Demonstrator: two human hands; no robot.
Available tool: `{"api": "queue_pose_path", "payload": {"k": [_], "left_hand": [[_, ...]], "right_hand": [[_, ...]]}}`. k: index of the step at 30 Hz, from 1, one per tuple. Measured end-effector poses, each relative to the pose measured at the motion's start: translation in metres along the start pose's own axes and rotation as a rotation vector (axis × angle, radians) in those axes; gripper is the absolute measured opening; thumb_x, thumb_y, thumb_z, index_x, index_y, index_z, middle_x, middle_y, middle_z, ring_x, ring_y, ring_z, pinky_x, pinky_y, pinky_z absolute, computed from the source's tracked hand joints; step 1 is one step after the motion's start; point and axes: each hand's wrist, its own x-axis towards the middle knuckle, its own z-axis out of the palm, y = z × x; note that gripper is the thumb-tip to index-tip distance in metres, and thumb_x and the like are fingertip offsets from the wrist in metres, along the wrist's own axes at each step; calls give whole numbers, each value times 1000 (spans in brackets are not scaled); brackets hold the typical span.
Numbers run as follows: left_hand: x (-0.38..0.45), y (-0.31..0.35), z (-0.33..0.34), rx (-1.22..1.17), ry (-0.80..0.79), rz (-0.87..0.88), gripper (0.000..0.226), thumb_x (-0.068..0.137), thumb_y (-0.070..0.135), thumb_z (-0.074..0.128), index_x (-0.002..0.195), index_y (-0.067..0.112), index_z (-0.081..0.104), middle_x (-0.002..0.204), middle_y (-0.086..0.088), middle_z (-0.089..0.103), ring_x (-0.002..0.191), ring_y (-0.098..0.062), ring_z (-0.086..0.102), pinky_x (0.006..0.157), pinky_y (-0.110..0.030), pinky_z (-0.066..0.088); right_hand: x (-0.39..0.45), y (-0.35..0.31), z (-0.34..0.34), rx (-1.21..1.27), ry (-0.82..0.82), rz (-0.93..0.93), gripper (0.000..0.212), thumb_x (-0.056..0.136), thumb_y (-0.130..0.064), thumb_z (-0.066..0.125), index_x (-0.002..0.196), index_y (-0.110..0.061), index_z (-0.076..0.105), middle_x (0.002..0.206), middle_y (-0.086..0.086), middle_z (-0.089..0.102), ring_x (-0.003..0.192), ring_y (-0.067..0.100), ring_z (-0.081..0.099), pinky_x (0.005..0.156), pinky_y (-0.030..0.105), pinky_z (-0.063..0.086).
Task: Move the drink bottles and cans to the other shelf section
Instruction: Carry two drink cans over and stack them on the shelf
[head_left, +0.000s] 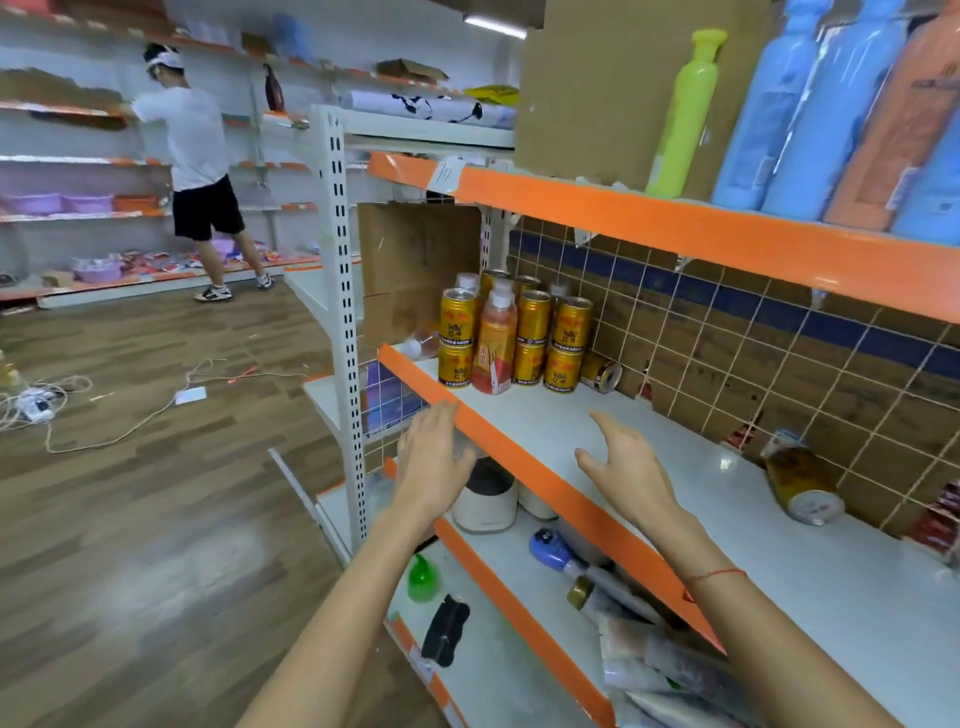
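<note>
Both the left hand (434, 457) and right hand (626, 465) are held wide, gripping nothing, above the smooth white shelf (649, 467). Glossy cylindrical gold cans (566, 343) are stacked 2 high at its far end around a plastic orange bottle (496, 345); 1 can (800, 480) lies toppled

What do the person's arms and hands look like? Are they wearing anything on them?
Both arms are bare as far as the picture shows, with no sleeves in view. The left hand wears nothing: no glove, ring or watch shows. Near the right hand, a thin red string bracelet circles the wrist. The fingers are bare too.
</note>
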Motion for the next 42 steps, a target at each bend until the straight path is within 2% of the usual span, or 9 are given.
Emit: {"api": "queue_pose_path", "payload": {"k": [5,10,12,15,19,26,32,39,42], "left_hand": [[43,-40,-5,2,-37,23,49,87,17,59,134,13,45,136,-6,49,127,-27,41,103,-40,35],[93,-85,-12,16,-117,10,43,85,28,56,126,15,49,129,-8,53,123,-29,45,97,-49,41],[109,-96,-14,11,-123,20,49,86,32,54,130,12,47,134,-10,50,127,-31,42,101,-48,38],[124,-103,-13,13,-159,38,59,91,26,56,144,11,34,149,-7,36,138,-26,29,112,-43,27],[143,-108,-4,-17,-182,65,61,91,19,55,146,13,29,152,-5,30,141,-23,24,114,-37,21],[176,-108,14,-71,-136,84,56,85,17,64,136,15,42,135,-5,49,124,-25,44,98,-42,42],[198,-112,28,-76,-114,56,61,82,25,68,136,15,42,132,-4,52,123,-23,48,99,-46,43],[221,-108,35,-62,-106,41,70,82,27,70,142,13,35,139,-7,47,128,-24,44,104,-45,40],[233,-107,34,-57,-121,27,73,81,28,71,142,15,33,140,-9,45,128,-27,43,104,-47,40]], "right_hand": [[38,-22,28,-4,28,22,60,93,-29,54,146,-14,32,146,7,42,134,25,36,102,34,36],[74,-52,59,46,48,61,63,91,-28,57,146,-14,32,147,8,42,135,25,37,106,36,35],[85,-59,65,47,68,74,63,90,-28,58,146,-14,33,146,7,43,134,24,38,106,37,36],[94,-60,71,43,88,104,62,90,-27,58,146,-15,34,144,8,45,132,25,39,104,36,36],[105,-55,73,37,98,141,58,89,-24,58,143,-15,38,139,10,49,128,27,42,98,37,40],[130,-35,70,8,89,150,55,89,-21,57,140,-12,40,135,12,52,125,28,45,93,38,43],[152,-16,66,39,52,163,57,89,-21,58,142,-16,38,139,12,48,127,29,44,94,38,42],[178,-5,51,114,75,169,45,88,-23,61,131,-20,47,122,10,60,109,30,57,86,38,48],[190,-1,39,112,94,185,48,88,-23,62,132,-17,46,123,12,59,108,29,57,84,33,44]]}}
